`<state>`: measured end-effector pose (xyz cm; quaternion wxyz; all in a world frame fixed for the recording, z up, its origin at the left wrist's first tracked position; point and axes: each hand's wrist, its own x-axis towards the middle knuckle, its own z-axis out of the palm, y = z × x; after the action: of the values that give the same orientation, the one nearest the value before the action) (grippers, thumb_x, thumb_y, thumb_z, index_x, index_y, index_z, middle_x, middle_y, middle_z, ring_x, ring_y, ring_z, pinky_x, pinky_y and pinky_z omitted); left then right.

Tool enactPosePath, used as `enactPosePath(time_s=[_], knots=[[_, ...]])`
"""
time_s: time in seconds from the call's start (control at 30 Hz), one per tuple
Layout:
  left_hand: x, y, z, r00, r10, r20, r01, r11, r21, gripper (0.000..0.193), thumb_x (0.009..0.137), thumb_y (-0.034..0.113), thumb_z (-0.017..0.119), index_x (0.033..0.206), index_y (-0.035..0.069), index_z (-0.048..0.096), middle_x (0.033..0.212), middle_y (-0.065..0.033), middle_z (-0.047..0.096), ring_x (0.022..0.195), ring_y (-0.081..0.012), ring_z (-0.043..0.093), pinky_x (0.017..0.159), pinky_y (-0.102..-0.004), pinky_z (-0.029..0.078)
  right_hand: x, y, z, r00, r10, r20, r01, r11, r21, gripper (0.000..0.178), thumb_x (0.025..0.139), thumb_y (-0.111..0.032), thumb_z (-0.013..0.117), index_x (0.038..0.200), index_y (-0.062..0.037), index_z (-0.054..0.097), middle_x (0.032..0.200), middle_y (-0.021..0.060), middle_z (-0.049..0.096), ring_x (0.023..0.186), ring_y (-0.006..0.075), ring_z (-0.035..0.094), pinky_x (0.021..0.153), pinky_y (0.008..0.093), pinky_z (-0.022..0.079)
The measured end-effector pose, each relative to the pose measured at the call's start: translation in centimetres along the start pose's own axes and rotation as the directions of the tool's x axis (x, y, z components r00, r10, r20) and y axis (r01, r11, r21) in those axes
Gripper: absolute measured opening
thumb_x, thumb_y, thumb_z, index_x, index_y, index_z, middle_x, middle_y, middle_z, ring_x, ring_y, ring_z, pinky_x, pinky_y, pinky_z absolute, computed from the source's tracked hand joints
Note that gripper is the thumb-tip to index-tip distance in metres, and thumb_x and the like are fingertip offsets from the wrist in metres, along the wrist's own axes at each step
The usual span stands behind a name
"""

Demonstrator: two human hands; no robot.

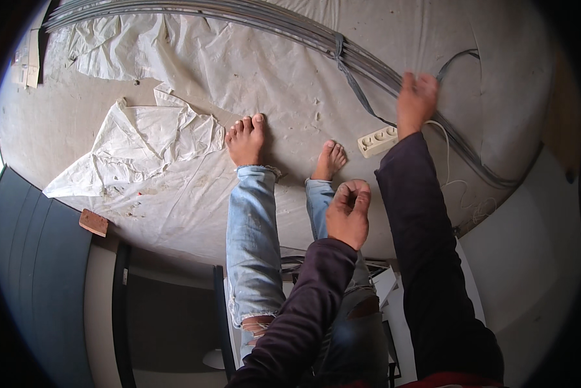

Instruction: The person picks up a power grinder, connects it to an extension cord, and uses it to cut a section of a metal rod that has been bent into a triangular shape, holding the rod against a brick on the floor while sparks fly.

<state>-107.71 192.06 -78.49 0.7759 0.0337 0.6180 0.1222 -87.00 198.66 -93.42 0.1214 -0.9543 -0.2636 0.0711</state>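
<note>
My left hand is raised in front of my right shin, its fingers curled in toward the thumb. Whatever it may hold is hidden. Farther out to the right, my right hand is over a long bundle of thin grey rods; motion smears its fingers, and I cannot tell whether it touches them. A dark strap is tied around the bundle and trails toward a cream power strip, which lies just left of my right wrist.
My bare feet stand on a floor covered with pale sheeting. Crumpled white plastic lies to the left, with a reddish brick below it. A thin white cord runs along the right. Dark panels stand at the lower left.
</note>
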Motion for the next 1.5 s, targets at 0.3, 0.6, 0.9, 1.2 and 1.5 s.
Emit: enactPosePath(time_s=[0.3,0.6,0.9,1.2,1.5], knots=[[0.1,0.8,0.6,0.999,0.029,-0.017,-0.030,0.999,-0.021,0.010,0.094,0.012,0.056,0.099,0.004,0.058,0.086,0.0023,0.057,0.079,-0.0054,0.050,0.073,-0.0200,0.042,-3.4,-5.8,9.7,0.874,0.108,0.475,-0.245,0.940,0.237,0.023,0.079,-0.007,0.068,0.100,0.0023,0.064,0.095,0.0155,0.070,0.089,0.0209,0.068,0.076,0.0284,0.051],[0.3,1.3,0.5,0.999,0.017,-0.043,-0.017,1.000,0.000,0.012,0.093,0.011,0.058,0.100,0.002,0.059,0.088,0.0003,0.059,0.081,-0.0072,0.052,0.076,-0.0216,0.043,-2.9,-5.0,10.1,0.354,0.261,0.898,-0.923,0.250,0.291,0.020,0.093,-0.015,0.057,0.112,-0.0110,0.060,0.092,0.0014,0.057,0.082,0.0155,0.053,0.073,0.0318,0.047],[0.4,1.2,0.4,0.999,0.037,-0.022,-0.037,0.999,-0.002,0.011,0.092,0.009,0.057,0.100,0.002,0.059,0.089,0.0000,0.059,0.081,-0.0077,0.052,0.076,-0.0214,0.043,-2.7,-5.6,10.3,0.515,0.421,0.747,-0.855,0.310,0.415,0.013,0.093,-0.016,0.058,0.102,-0.0063,0.058,0.090,0.0049,0.060,0.080,0.0198,0.059,0.075,0.0370,0.052],[0.6,0.8,0.5,0.999,0.019,-0.034,-0.019,1.000,-0.005,0.013,0.093,0.011,0.057,0.101,0.002,0.058,0.089,-0.0006,0.059,0.082,-0.0079,0.052,0.077,-0.0218,0.042,-4.3,-5.4,7.3,0.844,0.338,0.416,-0.536,0.517,0.668,0.009,0.090,-0.010,0.061,0.088,-0.0007,0.060,0.075,0.0063,0.064,0.063,0.0124,0.059,0.058,0.0250,0.049],[-0.1,0.2,0.2,0.999,0.048,0.000,-0.048,0.996,-0.075,0.010,0.092,0.012,0.058,0.097,0.003,0.058,0.089,-0.0015,0.060,0.084,-0.0085,0.053,0.077,-0.0225,0.043,-2.8,-6.1,6.2,0.608,0.093,0.788,-0.445,0.862,0.241,0.029,0.085,-0.019,0.067,0.103,0.0039,0.063,0.081,0.0067,0.066,0.064,0.0113,0.062,0.056,0.0247,0.049]])
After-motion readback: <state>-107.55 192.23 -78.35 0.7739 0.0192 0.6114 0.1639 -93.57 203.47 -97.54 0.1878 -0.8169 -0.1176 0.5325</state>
